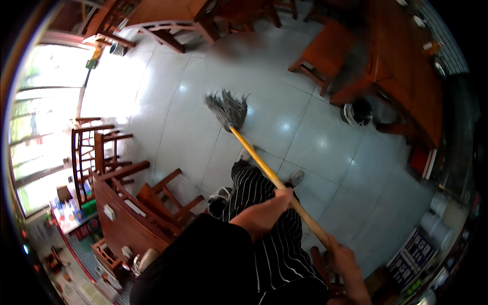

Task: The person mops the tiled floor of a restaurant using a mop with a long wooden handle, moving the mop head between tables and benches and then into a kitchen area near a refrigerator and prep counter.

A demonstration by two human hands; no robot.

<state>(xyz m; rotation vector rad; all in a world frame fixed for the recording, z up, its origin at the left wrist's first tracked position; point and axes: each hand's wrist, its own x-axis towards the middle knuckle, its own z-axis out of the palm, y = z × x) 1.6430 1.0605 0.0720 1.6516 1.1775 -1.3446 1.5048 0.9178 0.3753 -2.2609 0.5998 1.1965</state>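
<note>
Mopping seems under way, though I can't tell how much glossy grey-tiled floor (175, 137) remains, with left hand (282, 197) and right hand (342, 255) gripping the grey string mop's (227, 110) yellow wooden pole (256, 159).

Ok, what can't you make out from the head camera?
Head view:
Near end of the mop handle: hidden by the right hand.
Floor under the mop strands: covered by them.
Inside the right bin: too dark.
Far table: cut off by the upper edge.
</note>
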